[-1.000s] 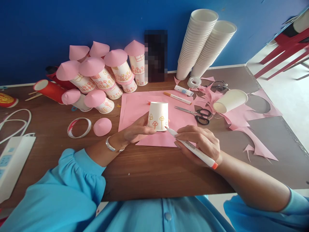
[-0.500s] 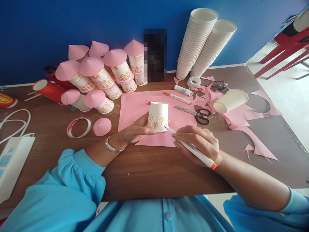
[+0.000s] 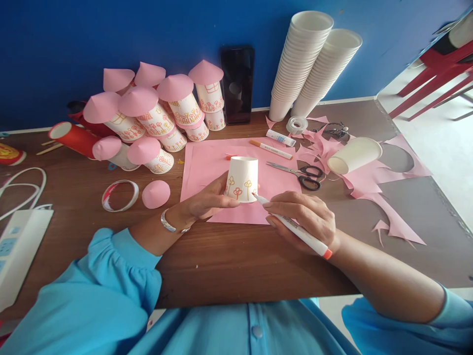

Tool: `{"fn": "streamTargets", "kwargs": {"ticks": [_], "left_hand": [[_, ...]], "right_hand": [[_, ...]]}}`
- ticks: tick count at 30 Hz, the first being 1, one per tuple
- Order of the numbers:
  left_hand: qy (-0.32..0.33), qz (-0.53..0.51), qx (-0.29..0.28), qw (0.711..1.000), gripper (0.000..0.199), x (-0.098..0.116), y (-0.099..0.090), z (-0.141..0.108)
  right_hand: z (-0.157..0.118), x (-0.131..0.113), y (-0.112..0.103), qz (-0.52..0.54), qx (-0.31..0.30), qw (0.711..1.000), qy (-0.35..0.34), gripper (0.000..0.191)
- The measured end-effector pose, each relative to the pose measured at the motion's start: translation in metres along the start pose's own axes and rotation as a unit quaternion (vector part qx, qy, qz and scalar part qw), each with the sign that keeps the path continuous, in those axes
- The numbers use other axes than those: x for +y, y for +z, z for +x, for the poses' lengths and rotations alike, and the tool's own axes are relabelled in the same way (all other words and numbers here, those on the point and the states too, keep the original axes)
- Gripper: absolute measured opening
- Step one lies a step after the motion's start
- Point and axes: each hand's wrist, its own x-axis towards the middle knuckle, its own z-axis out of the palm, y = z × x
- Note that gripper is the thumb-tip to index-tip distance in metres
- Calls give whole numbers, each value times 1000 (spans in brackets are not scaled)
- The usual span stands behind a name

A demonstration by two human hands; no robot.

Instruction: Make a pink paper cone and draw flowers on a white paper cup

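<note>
A white paper cup [image 3: 242, 172] with orange and yellow-brown flowers drawn low on its side is held by my left hand [image 3: 212, 198]. My thumb lies along the cup's lower edge, and the other fingers are mostly hidden behind it. In my right hand [image 3: 305, 217] is a white marker [image 3: 301, 235] with an orange end. Its tip meets the cup's lower right side, or is very close to it. Under the cup lies pink paper [image 3: 207, 170] on the brown table [image 3: 221, 266].
Black-handled scissors [image 3: 295, 171], another marker [image 3: 271, 149], a glue stick [image 3: 281, 138] and pink scraps [image 3: 395, 212] lie to the right. Decorated cups with pink cone tops [image 3: 177, 88] stand back left. A phone [image 3: 237, 86] and tall cup stacks [image 3: 301, 64] are by the blue wall.
Hardly anything differs. The view has shifted very slightly; both hands keep their grip, and the marker tip stays at the cup's lower right.
</note>
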Motion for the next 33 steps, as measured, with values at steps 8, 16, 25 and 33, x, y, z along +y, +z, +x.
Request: {"fn": "streamTargets", "kwargs": {"ticks": [8, 16, 25, 33], "left_hand": [[-11, -14, -12, 1000, 57, 2, 0, 0], [-3, -15, -2, 1000, 62, -2, -1, 2], [0, -22, -3, 1000, 51, 5, 3, 0], [-5, -30, 2, 1000, 49, 7, 4, 1]], "right_hand": [[2, 0, 0, 0, 2, 1000, -5, 17], [1, 1, 2, 3, 7, 1000, -3, 16], [0, 0, 4, 21, -2, 1000, -12, 15], [-1, 0, 4, 26, -7, 1000, -11, 17]]}}
